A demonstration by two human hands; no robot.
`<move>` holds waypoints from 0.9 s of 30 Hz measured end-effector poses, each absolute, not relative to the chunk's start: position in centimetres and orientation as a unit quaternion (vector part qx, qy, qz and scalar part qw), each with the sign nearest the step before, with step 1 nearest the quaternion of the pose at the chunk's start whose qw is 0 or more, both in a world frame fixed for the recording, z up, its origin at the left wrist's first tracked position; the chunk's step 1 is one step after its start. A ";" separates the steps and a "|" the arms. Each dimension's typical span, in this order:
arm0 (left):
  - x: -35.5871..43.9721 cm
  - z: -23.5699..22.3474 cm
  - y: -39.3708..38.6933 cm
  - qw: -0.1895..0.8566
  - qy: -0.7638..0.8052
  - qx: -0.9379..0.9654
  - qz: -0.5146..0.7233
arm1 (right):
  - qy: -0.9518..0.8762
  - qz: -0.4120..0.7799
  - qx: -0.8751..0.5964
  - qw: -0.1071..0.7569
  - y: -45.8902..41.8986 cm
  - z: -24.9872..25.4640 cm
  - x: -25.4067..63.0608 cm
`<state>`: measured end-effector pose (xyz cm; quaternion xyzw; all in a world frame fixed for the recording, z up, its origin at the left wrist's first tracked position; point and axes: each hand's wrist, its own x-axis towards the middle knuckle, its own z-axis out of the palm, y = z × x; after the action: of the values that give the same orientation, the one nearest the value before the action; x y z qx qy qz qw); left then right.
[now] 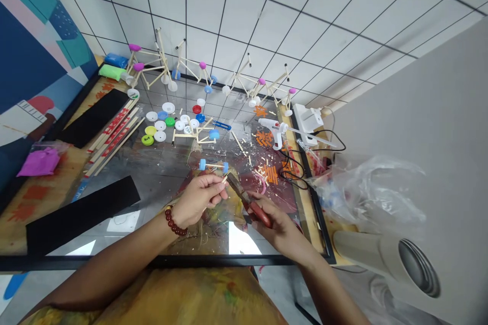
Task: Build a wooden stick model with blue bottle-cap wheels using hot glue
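Observation:
In my left hand [202, 195], thumb and fingers pinch a short thin wooden stick [224, 179]. My right hand [276, 223] is wrapped round the reddish handle of a knife [237, 188]; its dark blade points up and left, its tip at the stick's end. Whether blade and stick touch, I cannot tell. Just beyond my left hand lies a stick axle with blue bottle-cap wheels [214, 166]. Farther back rests a stick frame [194, 136] with a blue cap, near a blue utility knife [221, 125]. Wood shavings [249, 160] are scattered right of these.
Several assembled stick models [236, 78] line the tiled wall. Loose bottle caps [160, 125] lie back left, beside bundled sticks [114, 134] and black strips [84, 213]. A white glue gun [276, 132] stands at right, its black cord [293, 170] looping near the edge, with plastic bags [366, 195] beyond.

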<state>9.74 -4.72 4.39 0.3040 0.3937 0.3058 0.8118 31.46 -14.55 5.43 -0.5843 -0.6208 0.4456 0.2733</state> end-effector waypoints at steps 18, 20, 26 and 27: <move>9.9 4.4 -5.1 0.781 0.412 0.353 0.310 | -0.654 0.354 -0.646 0.171 -13.9 6.1 31.2; 9.9 4.4 -5.3 0.773 0.410 0.371 0.311 | -0.661 0.368 -0.640 0.133 -13.7 6.3 31.1; 10.0 3.9 -5.7 0.746 0.418 0.408 0.320 | -0.685 0.307 -0.654 0.093 -13.0 5.9 30.8; 10.1 3.9 -5.8 0.738 0.427 0.407 0.328 | -0.689 0.295 -0.656 0.088 -12.8 5.7 30.8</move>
<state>10.11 -5.77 3.92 0.4069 0.4268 0.3283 0.7379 30.84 -12.79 5.70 -0.6563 -0.6887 0.2952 0.0885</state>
